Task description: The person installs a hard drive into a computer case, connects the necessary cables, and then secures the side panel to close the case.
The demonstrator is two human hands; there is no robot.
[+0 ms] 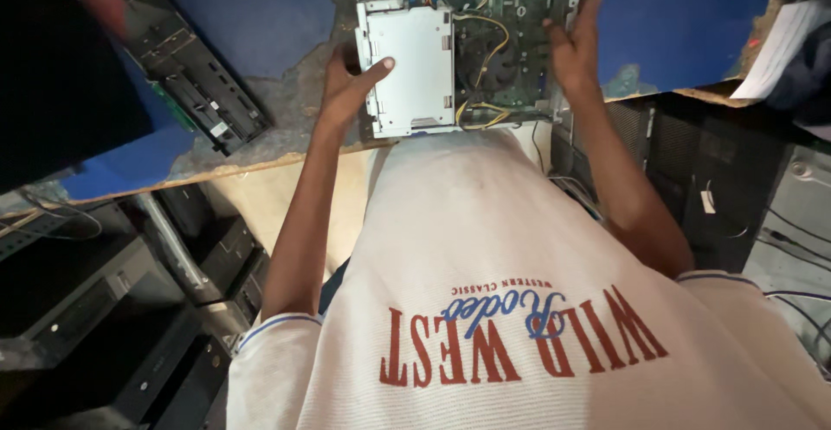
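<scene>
An opened desktop computer case [467, 49] lies on the blue table [251, 15], its green circuit board, black fan and yellow wires exposed. A pale metal drive cage [415, 67] covers its left part. My left hand [351, 84] grips the case's left edge, thumb resting on the drive cage. My right hand [573, 41] holds the case's right side wall, fingers stretched up along it. My white shirt with red lettering fills the lower part of the view.
A black slim device [195, 75] lies on the worn table at left. Dark computer cases [112, 309] are stacked on the floor at lower left. A black tower [710, 179] stands under the table at right, with cables and papers [783, 45] nearby.
</scene>
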